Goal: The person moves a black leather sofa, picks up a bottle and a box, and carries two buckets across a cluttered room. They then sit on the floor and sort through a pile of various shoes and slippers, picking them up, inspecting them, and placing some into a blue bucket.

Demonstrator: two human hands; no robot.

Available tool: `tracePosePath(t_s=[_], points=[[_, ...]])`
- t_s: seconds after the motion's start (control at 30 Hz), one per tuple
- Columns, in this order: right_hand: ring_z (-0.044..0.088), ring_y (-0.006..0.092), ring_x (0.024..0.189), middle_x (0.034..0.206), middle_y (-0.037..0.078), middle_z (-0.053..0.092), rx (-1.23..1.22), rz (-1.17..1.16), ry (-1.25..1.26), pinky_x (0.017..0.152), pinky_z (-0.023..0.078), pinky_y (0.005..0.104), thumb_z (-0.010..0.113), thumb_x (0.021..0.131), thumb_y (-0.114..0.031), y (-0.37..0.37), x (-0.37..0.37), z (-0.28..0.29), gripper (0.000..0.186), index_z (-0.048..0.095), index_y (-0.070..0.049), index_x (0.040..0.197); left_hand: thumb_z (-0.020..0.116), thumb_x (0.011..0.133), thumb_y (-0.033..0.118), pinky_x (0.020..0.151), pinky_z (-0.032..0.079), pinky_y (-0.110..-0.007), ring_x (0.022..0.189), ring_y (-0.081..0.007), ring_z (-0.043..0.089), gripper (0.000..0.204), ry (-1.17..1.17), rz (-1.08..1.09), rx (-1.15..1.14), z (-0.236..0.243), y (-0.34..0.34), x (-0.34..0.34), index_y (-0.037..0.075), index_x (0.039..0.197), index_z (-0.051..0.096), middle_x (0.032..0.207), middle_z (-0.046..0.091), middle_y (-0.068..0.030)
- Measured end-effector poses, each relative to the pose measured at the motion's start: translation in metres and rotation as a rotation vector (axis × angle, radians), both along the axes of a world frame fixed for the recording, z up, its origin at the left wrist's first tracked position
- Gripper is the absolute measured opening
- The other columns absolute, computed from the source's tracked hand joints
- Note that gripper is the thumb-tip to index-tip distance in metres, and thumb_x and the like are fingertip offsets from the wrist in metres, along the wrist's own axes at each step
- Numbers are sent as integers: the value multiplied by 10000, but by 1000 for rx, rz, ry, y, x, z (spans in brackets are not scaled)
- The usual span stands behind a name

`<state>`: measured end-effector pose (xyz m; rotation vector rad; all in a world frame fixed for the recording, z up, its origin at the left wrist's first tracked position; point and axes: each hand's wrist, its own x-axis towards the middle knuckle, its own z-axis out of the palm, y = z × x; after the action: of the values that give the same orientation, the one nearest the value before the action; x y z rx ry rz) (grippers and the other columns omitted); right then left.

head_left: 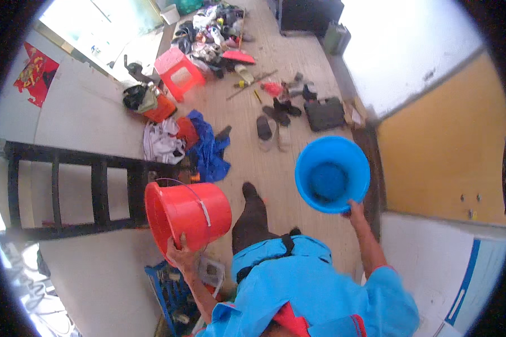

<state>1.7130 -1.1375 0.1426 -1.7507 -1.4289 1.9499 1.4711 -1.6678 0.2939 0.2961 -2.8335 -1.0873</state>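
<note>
My left hand [183, 255] grips the rim of a red bucket [199, 210], which is tipped on its side with its mouth toward the left. A thin wire handle with a white grip lies across the bucket's side. In my right hand [354, 209] is the near rim of a blue bucket [333, 147], held out to the right. Its mouth faces up toward me, and the inside looks dark at the bottom. Both buckets are held above the floor, apart from each other, with my leg between them.
Shoes [272, 129] and a black case [325, 114] lie on the floor ahead. A red plastic stool [180, 73] stands by a large heap of clothes and shoes [213, 36]. Blue cloth [209, 149] lies at left, near a dark ladder [98, 191]. A yellow-brown door [444, 140] is at right.
</note>
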Motion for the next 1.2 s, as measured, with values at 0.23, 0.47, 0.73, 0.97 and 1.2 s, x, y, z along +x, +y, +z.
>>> tracePosePath(t_s=[0.23,0.47,0.73,0.97,1.2], points=[[623,279,684,964,172,587,-73,-233,-142,553,571,387,628,819,-265,-23,-93,-2,454,480,-30,1178,692,885,205,657,481,-381,703,-278,616,268,58,-228,-16,16,62,-212,-42,974,635,804,666,-164],[632,350,674,1035,228,587,-107,-416,-210,505,575,426,625,809,-200,-43,-172,-27,518,423,-39,1258,706,874,184,673,486,-394,707,-265,622,264,196,-316,-57,11,106,-382,-45,988,640,842,684,-178],[603,352,595,1022,236,577,-64,-517,-204,447,539,433,627,799,-183,1,-350,-61,501,424,-57,1239,699,874,168,787,495,-381,854,-301,660,275,137,-290,-60,7,142,-544,-57,1019,635,917,687,-187],[617,286,662,972,202,588,-102,-324,-51,485,558,386,643,805,-212,99,-515,-8,415,489,-11,1135,706,868,148,721,497,-357,741,-266,622,240,101,-249,-88,27,176,-662,-46,991,639,867,687,-161],[621,281,631,899,178,608,-35,-266,-127,474,557,380,660,794,-209,152,-664,-3,399,511,-5,1102,689,882,140,691,490,-353,720,-243,610,207,163,-219,-26,25,215,-793,-48,944,625,791,655,-145]])
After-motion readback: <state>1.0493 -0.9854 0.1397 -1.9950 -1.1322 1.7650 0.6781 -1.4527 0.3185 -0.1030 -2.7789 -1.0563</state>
